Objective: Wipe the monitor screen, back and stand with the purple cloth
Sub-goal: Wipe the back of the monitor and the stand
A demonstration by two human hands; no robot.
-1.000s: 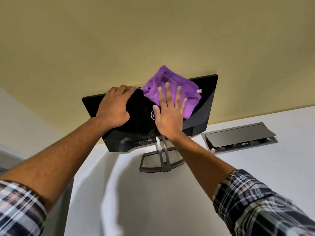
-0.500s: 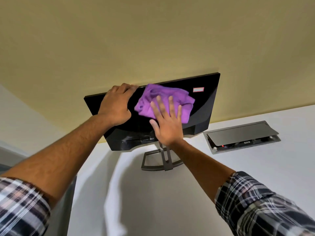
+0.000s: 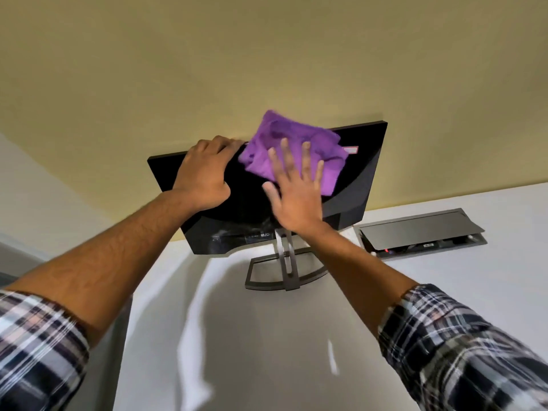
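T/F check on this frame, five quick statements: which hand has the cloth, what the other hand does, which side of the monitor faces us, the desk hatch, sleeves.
1. The right hand presses the purple cloth flat against the monitor. True.
2. The left hand rests on the desk. False: it grips the monitor's top edge.
3. The monitor's glossy back faces the camera. True: its stand shows below.
4. The cable hatch in the desk is closed flush. False: its lid is propped open.
5. Both plaid sleeves cover the wrists. False: they are pushed up the forearms.
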